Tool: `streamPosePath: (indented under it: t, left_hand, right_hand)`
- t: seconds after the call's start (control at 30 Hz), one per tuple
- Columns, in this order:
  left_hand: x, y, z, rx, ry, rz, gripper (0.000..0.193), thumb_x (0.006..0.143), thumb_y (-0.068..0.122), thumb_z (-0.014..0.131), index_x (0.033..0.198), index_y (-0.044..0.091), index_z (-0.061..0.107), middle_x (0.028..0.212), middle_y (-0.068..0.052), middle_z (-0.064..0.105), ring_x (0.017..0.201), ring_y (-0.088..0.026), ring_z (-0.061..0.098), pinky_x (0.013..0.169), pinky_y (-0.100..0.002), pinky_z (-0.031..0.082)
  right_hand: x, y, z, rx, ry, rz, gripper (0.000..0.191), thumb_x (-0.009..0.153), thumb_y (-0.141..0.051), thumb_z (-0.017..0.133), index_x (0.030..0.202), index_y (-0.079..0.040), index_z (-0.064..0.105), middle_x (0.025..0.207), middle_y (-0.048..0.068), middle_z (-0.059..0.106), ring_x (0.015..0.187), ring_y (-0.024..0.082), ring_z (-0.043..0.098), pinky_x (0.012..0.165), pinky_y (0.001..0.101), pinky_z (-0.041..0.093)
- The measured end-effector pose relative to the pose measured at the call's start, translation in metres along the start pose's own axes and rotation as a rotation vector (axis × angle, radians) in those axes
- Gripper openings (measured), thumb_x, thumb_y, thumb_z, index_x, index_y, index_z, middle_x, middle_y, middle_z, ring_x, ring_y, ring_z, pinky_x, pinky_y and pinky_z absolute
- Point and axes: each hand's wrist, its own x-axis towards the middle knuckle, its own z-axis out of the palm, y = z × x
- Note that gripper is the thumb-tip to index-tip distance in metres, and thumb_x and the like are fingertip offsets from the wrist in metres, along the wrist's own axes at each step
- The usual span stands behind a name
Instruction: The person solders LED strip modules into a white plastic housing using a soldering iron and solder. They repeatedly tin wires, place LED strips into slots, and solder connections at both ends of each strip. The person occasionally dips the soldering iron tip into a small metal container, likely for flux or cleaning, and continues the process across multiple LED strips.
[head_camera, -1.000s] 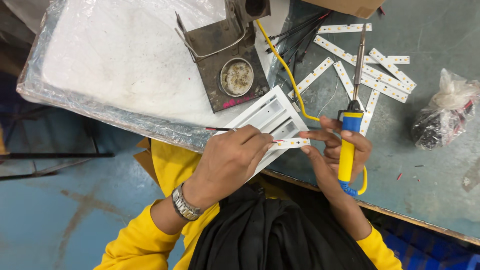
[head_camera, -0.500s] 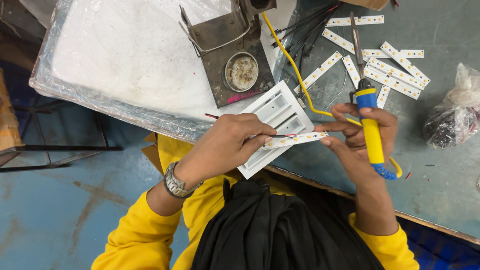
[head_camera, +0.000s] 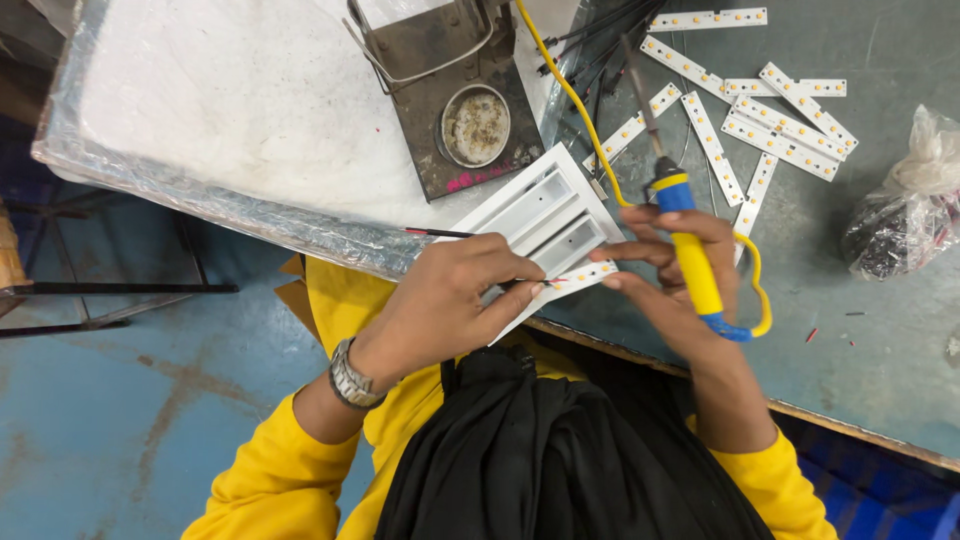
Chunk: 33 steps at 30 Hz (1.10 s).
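Centre frame: left hand (head_camera: 450, 300) pinched shut on a thin red-and-black wire (head_camera: 440, 233), pressing its end to a white LED strip (head_camera: 590, 275). Right hand (head_camera: 680, 275) closed around a blue-and-yellow soldering iron (head_camera: 685, 240), fingertips steadying the strip. Just above, white slotted tray (head_camera: 545, 210). Upper right, loose LED strips (head_camera: 770, 120) on the grey tabletop (head_camera: 850, 320).
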Motion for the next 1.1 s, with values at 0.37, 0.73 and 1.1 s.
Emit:
streamPosePath:
  t: [0.37, 0.73, 1.1]
  left_hand:
    - [-0.022, 0.003, 0.018, 0.393, 0.08, 0.164, 0.018, 0.091, 0.012, 0.074, 0.106, 0.004, 0.069, 0.092, -0.007, 0.059, 0.066, -0.024, 0.063, 0.059, -0.037, 0.05]
    - [-0.02, 0.011, 0.03, 0.461, 0.087, 0.002, 0.014, 0.09, 0.007, 0.07, 0.103, 0.0, 0.068, 0.084, -0.01, 0.056, 0.068, -0.027, 0.064, 0.058, -0.038, 0.051]
    - [-0.025, -0.006, 0.036, 0.387, 0.293, 0.03, 0.011, 0.089, 0.001, 0.075, 0.097, 0.004, 0.068, 0.08, -0.007, 0.057, 0.064, -0.026, 0.061, 0.058, -0.038, 0.049]
  right_hand:
    - [-0.001, 0.012, 0.014, -0.268, -0.066, -0.171, 0.061, 0.092, 0.015, 0.073, 0.136, -0.011, 0.039, 0.14, 0.023, 0.055, 0.12, 0.038, 0.072, 0.098, 0.0403, 0.064]
    - [0.012, 0.004, 0.023, -0.672, -0.024, -0.419, 0.057, 0.09, 0.003, 0.082, 0.129, -0.011, 0.042, 0.121, 0.017, 0.071, 0.114, 0.035, 0.074, 0.095, 0.0396, 0.06]
    - [0.02, 0.007, 0.04, -0.623, 0.072, -0.334, 0.055, 0.09, 0.003, 0.083, 0.127, -0.011, 0.046, 0.124, 0.02, 0.069, 0.099, 0.027, 0.075, 0.086, 0.0337, 0.061]
